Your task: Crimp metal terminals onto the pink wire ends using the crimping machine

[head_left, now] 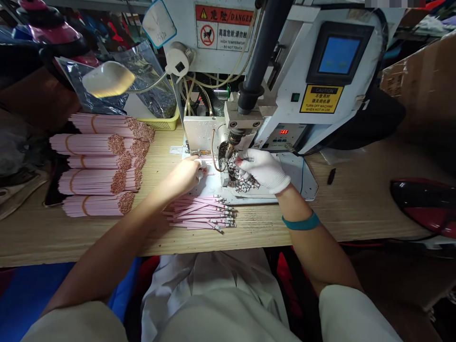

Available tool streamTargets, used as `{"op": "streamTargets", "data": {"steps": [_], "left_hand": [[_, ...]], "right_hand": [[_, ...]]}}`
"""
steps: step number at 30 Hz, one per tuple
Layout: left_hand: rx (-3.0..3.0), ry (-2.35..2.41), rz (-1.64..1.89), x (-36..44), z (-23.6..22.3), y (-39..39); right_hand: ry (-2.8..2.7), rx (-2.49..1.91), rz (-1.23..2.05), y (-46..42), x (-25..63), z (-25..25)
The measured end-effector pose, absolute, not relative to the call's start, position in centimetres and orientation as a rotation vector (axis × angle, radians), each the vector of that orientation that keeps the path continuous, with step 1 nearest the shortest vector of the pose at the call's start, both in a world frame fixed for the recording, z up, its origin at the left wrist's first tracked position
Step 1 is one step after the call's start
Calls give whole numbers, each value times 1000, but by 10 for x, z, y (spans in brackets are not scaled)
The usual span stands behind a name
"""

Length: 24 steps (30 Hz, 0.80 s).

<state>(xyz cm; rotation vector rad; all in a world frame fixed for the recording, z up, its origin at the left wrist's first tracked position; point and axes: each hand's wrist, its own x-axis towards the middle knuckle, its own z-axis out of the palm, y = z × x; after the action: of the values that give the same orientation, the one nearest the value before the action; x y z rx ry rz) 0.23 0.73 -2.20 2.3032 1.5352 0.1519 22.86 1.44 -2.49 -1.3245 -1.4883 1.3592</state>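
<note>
On my feed, the left hand [185,175] is curled, its pinch hidden; the gloved right hand [265,170] bends at metal bits [248,184], grip unclear. Pink wires [197,214] lie nearside of the left.

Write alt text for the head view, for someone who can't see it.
A white-gloved right hand is at a pile of small grey parts beneath a machine; the left hand, partly covered in white, is on the pile's left. Loose pink strands lie nearer the camera, and banded pink bundles lie farther left.
</note>
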Motion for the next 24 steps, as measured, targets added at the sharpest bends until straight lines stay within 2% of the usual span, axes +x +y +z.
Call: {"op": "streamTargets", "data": {"steps": [11,18,24], "left_hand": [[1741,1129,445,-4,-23,10],[1506,1196,492,0,-29,8],[1543,1114,521,4,-32,9]], "right_hand": [[-1219,-1148,1747,10,219,-36],[-1224,-1165,1728,10,212,-32],[-1240,-1160,1723,10,211,-33]]}}
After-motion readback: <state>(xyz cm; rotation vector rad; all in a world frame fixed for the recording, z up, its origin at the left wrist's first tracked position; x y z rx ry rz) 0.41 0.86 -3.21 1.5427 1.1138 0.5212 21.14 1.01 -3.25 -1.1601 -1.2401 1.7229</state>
